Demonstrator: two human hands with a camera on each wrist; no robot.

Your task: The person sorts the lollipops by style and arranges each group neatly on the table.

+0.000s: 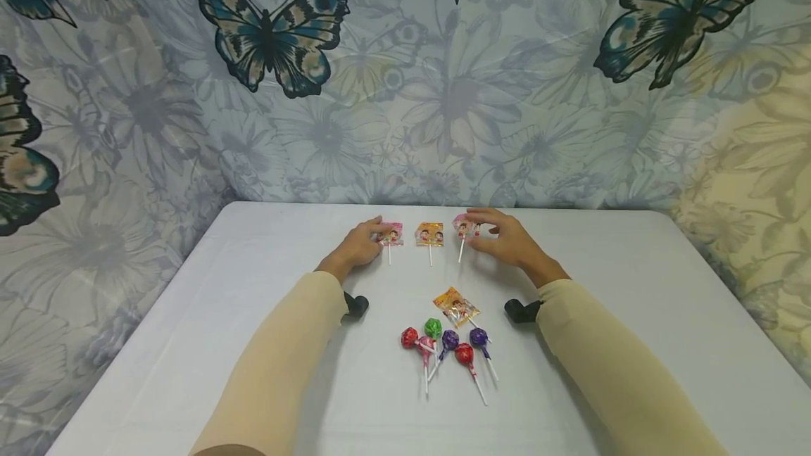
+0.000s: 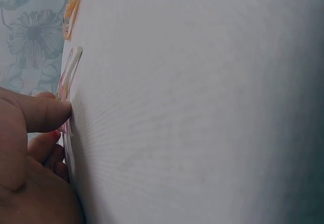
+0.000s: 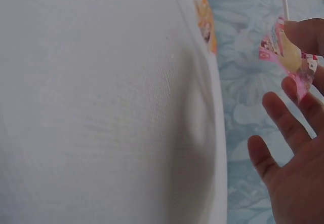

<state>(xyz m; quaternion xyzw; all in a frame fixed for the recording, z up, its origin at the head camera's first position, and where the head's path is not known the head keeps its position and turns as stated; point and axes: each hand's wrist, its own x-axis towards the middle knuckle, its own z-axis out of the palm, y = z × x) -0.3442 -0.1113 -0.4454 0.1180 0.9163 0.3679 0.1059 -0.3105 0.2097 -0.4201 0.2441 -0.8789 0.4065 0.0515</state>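
On a white surface (image 1: pixel 633 252), an orange-wrapped lollipop (image 1: pixel 429 234) lies near the far edge. At its nine o'clock, the left hand (image 1: pixel 356 245) pinches a pink-wrapped lollipop (image 1: pixel 395 233); at three o'clock, the right hand (image 1: pixel 512 239) pinches a second pink-wrapped lollipop (image 1: pixel 462 226) between thumb and fingers. Toward six o'clock lie another orange-wrapped lollipop (image 1: pixel 455 305) and six round lollipops (image 1: pixel 450 340).
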